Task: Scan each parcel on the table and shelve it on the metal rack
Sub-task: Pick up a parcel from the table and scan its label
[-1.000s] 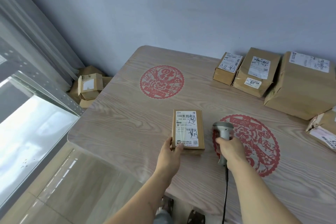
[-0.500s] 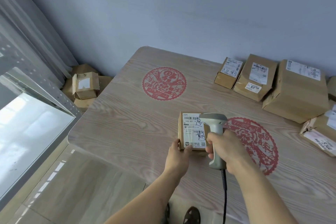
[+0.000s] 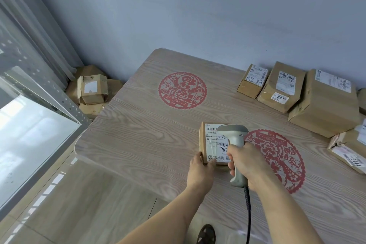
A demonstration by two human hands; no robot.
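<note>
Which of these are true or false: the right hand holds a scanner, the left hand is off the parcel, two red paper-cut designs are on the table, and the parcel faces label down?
1. The right hand grips the scanner. True.
2. The left hand is off the small parcel. False: it holds the parcel's near left corner.
3. Two red paper-cut designs lie on the table. True.
4. The small parcel lies label down. False: its printed label faces up, under the scanner head.
</note>
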